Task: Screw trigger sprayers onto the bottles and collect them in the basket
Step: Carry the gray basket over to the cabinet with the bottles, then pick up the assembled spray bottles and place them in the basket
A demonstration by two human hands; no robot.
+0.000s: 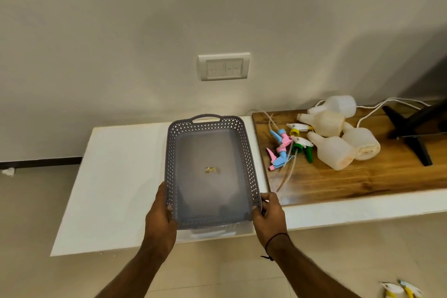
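Note:
A grey perforated basket (170,152) sits on the white shelf (121,176), empty apart from a small scrap on its floor. My left hand (159,213) grips its near left corner and my right hand (268,215) grips its near right corner. To the right, on a wooden board (338,181), several translucent white bottles (332,152) lie on their sides without tops. Beside them lie loose trigger sprayers: pink and blue ones (280,150), a green and white one (302,146) and a yellow and white one (297,128), with their dip tubes trailing.
A switch plate (223,66) is on the wall behind the basket. A black stand (411,133) and a white cable (377,109) occupy the board's far right. Two yellow and white sprayers (399,290) lie on the floor at lower right.

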